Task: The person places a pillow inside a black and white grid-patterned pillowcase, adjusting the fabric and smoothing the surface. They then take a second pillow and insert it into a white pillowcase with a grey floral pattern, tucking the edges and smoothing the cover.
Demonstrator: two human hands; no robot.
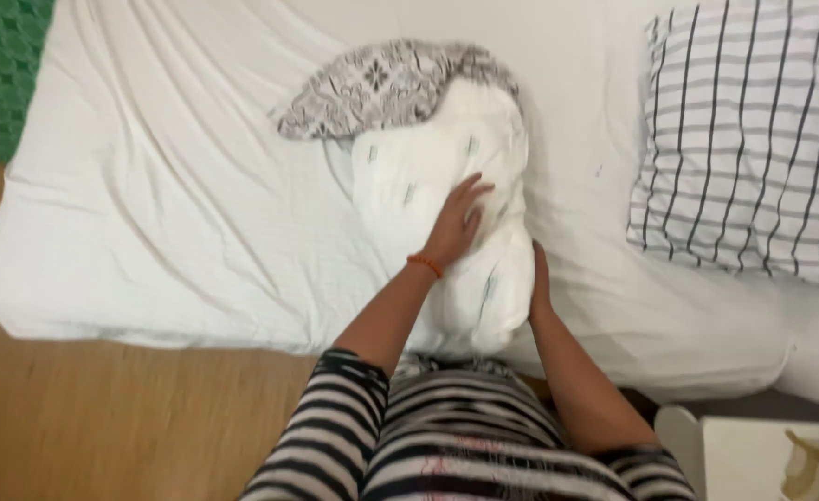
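A white pillow [428, 167] lies on the white mattress [168, 213], its far end partly inside a grey patterned pillowcase [381, 83]. My left hand [460, 218] rests flat on top of the pillow, fingers spread, an orange band at the wrist. My right hand [539, 278] presses against the pillow's near right side, its fingers mostly hidden behind the pillow's edge. Both of my arms reach out from black-and-white striped sleeves.
A second pillow [743, 139] in a white case with dark stripes lies at the right of the mattress. Wooden floor [103, 417] runs along the near side. A green patterned mat [1, 65] shows at top left, a white furniture corner [697, 445] at bottom right.
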